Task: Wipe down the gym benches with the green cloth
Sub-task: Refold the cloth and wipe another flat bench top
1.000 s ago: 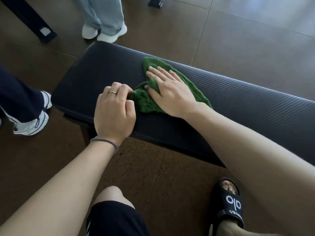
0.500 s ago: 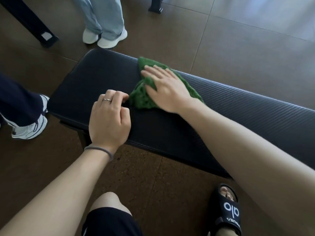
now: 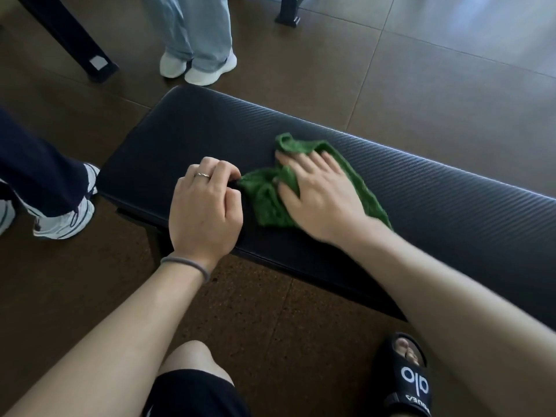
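A black padded gym bench (image 3: 451, 206) runs from centre left to the right edge. The green cloth (image 3: 264, 203) lies bunched on its top near the left end. My right hand (image 3: 319, 197) lies flat on the cloth with straight, spread fingers and presses it onto the pad. My left hand (image 3: 204, 212) sits on the bench just left of the cloth. Its fingers are curled and seem to pinch the cloth's left corner. Much of the cloth is hidden under my right hand.
Two other people stand close: light jeans and white shoes (image 3: 198, 67) beyond the bench's left end, dark trousers and sneakers (image 3: 63, 218) at the left. A dark equipment leg (image 3: 99, 67) stands at top left. My slippered foot (image 3: 412, 380) is on the brown floor.
My right hand has slid the cloth back from the bench's far edge, toward me and a little to the right. My left hand has stayed at the cloth's left corner.
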Tool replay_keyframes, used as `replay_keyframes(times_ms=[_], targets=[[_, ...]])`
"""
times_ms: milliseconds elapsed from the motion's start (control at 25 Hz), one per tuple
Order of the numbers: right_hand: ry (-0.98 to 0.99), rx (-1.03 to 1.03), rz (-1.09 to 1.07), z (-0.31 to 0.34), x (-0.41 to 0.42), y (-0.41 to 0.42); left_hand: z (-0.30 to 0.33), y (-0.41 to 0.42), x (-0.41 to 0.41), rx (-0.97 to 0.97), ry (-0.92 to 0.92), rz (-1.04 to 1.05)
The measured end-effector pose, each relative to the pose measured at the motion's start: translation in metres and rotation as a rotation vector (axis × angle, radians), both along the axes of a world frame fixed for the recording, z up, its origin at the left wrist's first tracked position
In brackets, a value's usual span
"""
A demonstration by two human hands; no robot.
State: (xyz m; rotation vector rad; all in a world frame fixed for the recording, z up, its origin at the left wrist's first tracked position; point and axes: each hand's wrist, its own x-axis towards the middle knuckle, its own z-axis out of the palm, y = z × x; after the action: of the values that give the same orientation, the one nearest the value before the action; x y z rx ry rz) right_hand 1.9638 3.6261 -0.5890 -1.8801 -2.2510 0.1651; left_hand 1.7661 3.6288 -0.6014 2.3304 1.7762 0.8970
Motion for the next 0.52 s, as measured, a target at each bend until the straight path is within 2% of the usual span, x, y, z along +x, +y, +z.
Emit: replay_keyframes(times_ms=[80,160,360,440,520], targets=[[0.015,-0.029,-0.089,0.002,-0.004,0.050,0.000,0.000,-0.001,-0.011,0.011,0.009],[0.043,-0.056,-0.162,-0.001,-0.014,0.056,0.001,0.000,-0.001,-0.014,0.012,0.013],[0.052,-0.026,0.063,0.000,-0.018,-0.076,-0.001,-0.001,-0.003,0.000,0.008,-0.007],[0.006,-0.025,0.112,0.000,-0.013,-0.067,0.000,-0.001,-0.002,0.002,0.004,-0.008],[-0.001,-0.019,0.073,0.001,-0.021,-0.019,0.002,-0.001,-0.001,0.004,0.005,-0.031]])
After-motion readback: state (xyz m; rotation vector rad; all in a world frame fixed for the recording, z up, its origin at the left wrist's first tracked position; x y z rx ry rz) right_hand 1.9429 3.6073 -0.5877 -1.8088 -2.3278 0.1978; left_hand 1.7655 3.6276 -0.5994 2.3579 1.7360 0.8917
